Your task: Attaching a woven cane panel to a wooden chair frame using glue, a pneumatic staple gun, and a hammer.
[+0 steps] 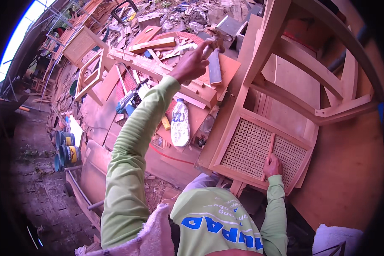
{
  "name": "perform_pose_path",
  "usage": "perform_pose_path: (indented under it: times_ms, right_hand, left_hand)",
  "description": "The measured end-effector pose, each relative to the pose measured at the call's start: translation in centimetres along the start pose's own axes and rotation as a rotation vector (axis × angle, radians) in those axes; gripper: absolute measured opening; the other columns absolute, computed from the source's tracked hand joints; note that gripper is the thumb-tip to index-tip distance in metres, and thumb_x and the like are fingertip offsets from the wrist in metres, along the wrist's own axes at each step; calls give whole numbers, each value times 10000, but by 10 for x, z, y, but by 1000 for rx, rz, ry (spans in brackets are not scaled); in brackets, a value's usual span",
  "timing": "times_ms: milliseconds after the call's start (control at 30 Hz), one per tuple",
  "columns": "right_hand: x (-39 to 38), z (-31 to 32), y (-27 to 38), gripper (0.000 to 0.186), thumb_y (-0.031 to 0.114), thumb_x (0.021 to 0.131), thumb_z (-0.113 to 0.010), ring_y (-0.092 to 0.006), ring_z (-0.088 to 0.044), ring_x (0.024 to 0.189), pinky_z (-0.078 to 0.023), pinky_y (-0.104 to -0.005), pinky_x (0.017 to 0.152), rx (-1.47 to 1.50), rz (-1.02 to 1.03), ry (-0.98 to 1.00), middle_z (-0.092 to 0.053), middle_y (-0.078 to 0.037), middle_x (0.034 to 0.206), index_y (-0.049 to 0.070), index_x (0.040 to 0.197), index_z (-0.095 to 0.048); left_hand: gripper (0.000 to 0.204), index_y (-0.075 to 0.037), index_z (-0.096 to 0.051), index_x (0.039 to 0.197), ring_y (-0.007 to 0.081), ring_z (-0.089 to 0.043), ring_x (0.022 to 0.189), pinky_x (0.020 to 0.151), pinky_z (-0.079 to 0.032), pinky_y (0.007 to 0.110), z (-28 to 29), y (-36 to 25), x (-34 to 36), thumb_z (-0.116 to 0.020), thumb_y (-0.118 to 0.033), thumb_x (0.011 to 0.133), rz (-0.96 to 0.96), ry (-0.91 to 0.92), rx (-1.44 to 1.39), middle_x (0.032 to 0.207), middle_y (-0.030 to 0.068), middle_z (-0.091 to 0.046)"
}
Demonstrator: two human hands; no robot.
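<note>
My right hand (272,166) is closed around the lower end of a thin wooden strip (271,145). That strip lies across the woven cane panel (246,147), which is set in a wooden chair frame (237,174). To the upper left, my left hand (193,64) reaches far out over a cluttered work surface. Its fingers are bent around or against a small pale and brown object (214,40), whose kind I cannot make out. Below that hand are wooden beams (158,70) and a white bottle (180,123) with printing, lying on its side.
The chair's curved back (303,64) rises at the upper right. A power tool (130,99) and a yellow piece (165,123) lie on the cluttered surface. Another cane-panelled chair (86,49) stands farther left. Dark buckets (69,154) are on the left floor; scraps lie at the back.
</note>
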State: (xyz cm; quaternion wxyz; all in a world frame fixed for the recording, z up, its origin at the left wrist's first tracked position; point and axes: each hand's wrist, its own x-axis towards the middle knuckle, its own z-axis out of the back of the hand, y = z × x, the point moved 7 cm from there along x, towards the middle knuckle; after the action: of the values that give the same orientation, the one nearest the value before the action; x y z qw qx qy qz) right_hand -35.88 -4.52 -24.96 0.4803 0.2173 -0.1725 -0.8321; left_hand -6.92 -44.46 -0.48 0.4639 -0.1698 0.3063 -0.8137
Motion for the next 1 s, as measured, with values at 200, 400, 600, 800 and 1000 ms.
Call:
perform_pose_path:
  times_ms: [200, 400, 600, 800, 1000]
  right_hand:
    - [1, -2, 9, 157, 169, 926, -645, -490, -681, 781, -514, -600, 696, -36, 15, -1, -687, -241, 793, 23, 873, -620]
    - [-10, 10, 9, 154, 191, 937, -653, -515, -694, 801, -532, -634, 703, 4, -37, 16, -711, -278, 836, 38, 935, -637]
    - [-6, 5, 8, 181, 218, 954, -623, -522, -664, 847, -517, -626, 746, 5, -25, -21, -706, -260, 878, 38, 944, -634]
    - [0, 6, 10, 193, 223, 939, -628, -507, -701, 842, -553, -610, 752, -39, -45, -16, -732, -270, 899, 40, 978, -677]
    - [2, 8, 17, 182, 212, 936, -634, -512, -692, 837, -548, -603, 754, -58, -68, 17, -720, -272, 877, 37, 968, -671]
  left_hand:
    - [717, -154, -430, 1564, 437, -727, 871, 795, -569, 506, -46, 36, 95, -637, -137, 877, -36, 110, 264, 1035, 304, -727]
    - [523, -87, -596, 1321, 468, -691, 1112, 943, -549, 521, -33, 48, 64, -588, -50, 800, 58, 188, 592, 1162, 275, -719]
    - [627, -181, -406, 1576, 255, -684, 680, 558, -540, 410, -16, 14, -51, -581, -45, 989, 30, -140, -74, 878, 171, -696]
    - [720, -173, -225, 1631, 66, -534, 654, 534, -449, 220, -153, -55, -215, -579, -11, 1026, 314, -4, -1018, 982, 35, -605]
    - [677, -189, -246, 1607, 68, -524, 620, 472, -430, 227, -297, -66, -250, -582, -20, 1044, 555, -20, -1261, 882, 16, -579]
